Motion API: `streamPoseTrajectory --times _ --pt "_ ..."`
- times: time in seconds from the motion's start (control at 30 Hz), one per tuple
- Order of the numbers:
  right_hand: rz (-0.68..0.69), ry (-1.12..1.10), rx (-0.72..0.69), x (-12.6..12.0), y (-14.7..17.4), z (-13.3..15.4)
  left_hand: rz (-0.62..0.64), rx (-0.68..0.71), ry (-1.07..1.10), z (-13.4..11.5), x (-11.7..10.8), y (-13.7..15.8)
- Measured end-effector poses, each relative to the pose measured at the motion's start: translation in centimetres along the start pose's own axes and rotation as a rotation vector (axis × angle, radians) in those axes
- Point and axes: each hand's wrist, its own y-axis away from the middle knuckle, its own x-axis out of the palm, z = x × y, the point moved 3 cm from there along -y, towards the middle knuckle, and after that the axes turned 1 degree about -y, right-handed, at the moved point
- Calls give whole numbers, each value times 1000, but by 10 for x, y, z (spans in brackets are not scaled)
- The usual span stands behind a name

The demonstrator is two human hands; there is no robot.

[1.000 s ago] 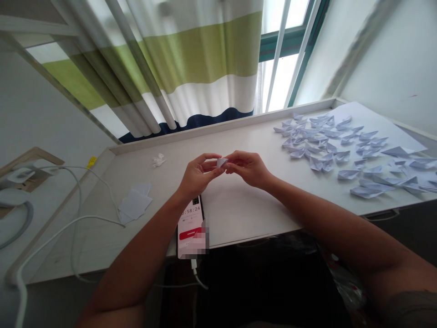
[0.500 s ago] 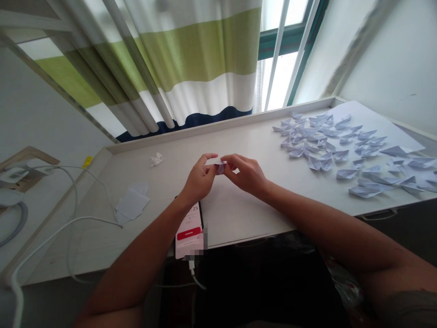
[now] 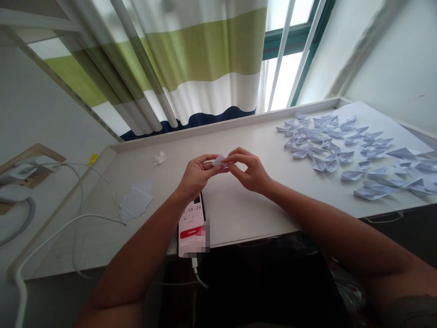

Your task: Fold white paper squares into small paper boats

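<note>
Between my two hands, above the middle of the white desk, is a small folded piece of white paper point(image 3: 219, 160). My left hand point(image 3: 198, 174) pinches it between thumb and fingers from the left. The fingertips of my right hand point(image 3: 248, 169) close on its right edge, thumb below and index finger above. My fingers cover part of the paper, so its full folded shape is hidden. Several folded paper boats point(image 3: 324, 143) lie spread over the right side of the desk. Loose white paper squares point(image 3: 136, 201) rest in a small stack to the left.
A phone point(image 3: 192, 228) with a timer on its screen lies at the desk's front edge, plugged into a white cable point(image 3: 195, 265). Crumpled paper point(image 3: 159, 158) sits at the back left. Cables and a power strip point(image 3: 30, 171) are at far left; a large white sheet point(image 3: 368, 116) lies under some boats.
The folded paper has turned in my fingers and now shows a lighter flat face tilted up. My right-hand fingers have arched higher. The whole view has shifted slightly.
</note>
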Motion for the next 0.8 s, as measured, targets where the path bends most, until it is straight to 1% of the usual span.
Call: streamPoseTrajectory --times 0.1,0.17,0.23,0.3,0.4,0.53,0.63,0.7,0.8 --pt "1 -143 194 0 -2 -4 10 15 -71 0 2 1" --pt "24 -196 261 1 -3 -5 32 4 -100 0 3 2" --pt "27 -215 271 1 -3 -5 71 -23 -130 0 4 4" --pt "12 -220 270 1 -2 -4 137 -53 -175 1 6 5" --pt "0 -230 289 1 -3 -3 202 -56 -227 1 8 6" --pt "-12 -270 286 1 -3 -5 182 -19 -223 -1 8 5" --pt "38 -301 305 4 -2 -8 193 12 -210 -1 9 4" --pt "65 -284 313 5 -1 -8 194 35 -226 -1 9 5" --pt "92 -249 283 3 0 -4 199 26 -250 0 8 6"
